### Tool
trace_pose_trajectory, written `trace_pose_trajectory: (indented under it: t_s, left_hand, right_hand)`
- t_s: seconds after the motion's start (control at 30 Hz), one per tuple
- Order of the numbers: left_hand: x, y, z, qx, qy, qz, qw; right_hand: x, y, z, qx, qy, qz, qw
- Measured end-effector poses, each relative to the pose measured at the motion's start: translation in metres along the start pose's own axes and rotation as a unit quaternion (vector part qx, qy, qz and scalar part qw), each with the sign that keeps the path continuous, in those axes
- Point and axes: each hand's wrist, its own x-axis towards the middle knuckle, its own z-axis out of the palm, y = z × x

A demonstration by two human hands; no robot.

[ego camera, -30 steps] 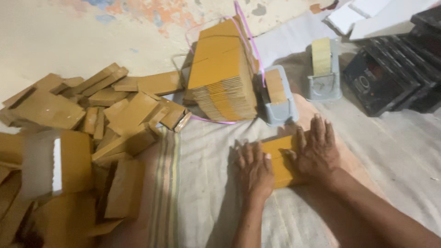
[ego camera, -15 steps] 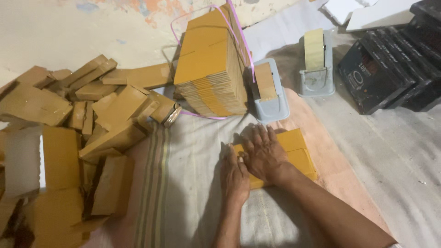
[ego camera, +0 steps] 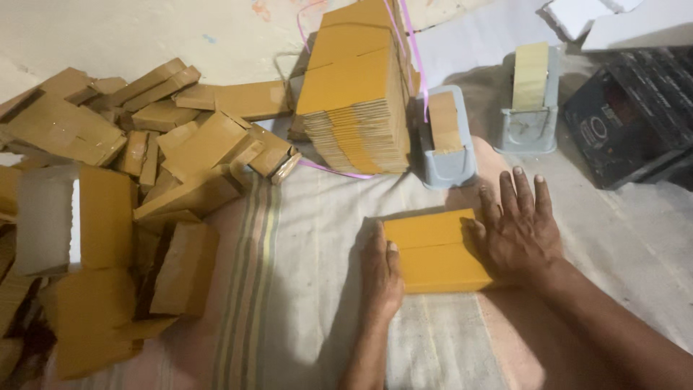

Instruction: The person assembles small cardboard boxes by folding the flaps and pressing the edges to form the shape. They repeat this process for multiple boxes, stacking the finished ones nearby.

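A small yellow-brown cardboard box (ego camera: 433,250) lies flat on the pale cloth (ego camera: 317,238) in front of me, its two flaps meeting in a seam. My left hand (ego camera: 380,274) presses against its left edge, fingers together. My right hand (ego camera: 517,230) lies flat with fingers spread over the box's right end. Neither hand lifts the box.
A tall bundle of flat cardboard blanks (ego camera: 357,94) tied with pink string stands behind. Two grey tape dispensers (ego camera: 445,141) (ego camera: 530,101) sit to its right. A heap of folded boxes (ego camera: 123,188) fills the left. Black cartons (ego camera: 635,115) lie at the right.
My hands have drawn apart: the right one slid from the top of the box to its right end, the left stays at the left edge. The box's top now shows.
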Motion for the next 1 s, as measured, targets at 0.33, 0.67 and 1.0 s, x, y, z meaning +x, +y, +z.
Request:
trace_pose_trajectory:
  t_s: [0.33,0.67,1.0]
  left_hand:
    - [-0.002,0.006,-0.001,-0.001,0.012,-0.009,1.0]
    - [0.005,0.005,0.0,0.012,0.032,-0.031,0.999]
    - [-0.013,0.048,-0.02,0.211,-0.008,0.076,0.975]
  right_hand:
    - [0.019,-0.057,-0.012,0.056,0.006,-0.114,0.992]
    - [0.022,-0.105,-0.062,0.089,-0.148,-0.204,0.964]
    - [-0.038,-0.07,-0.005,0.178,0.206,-0.23,0.934]
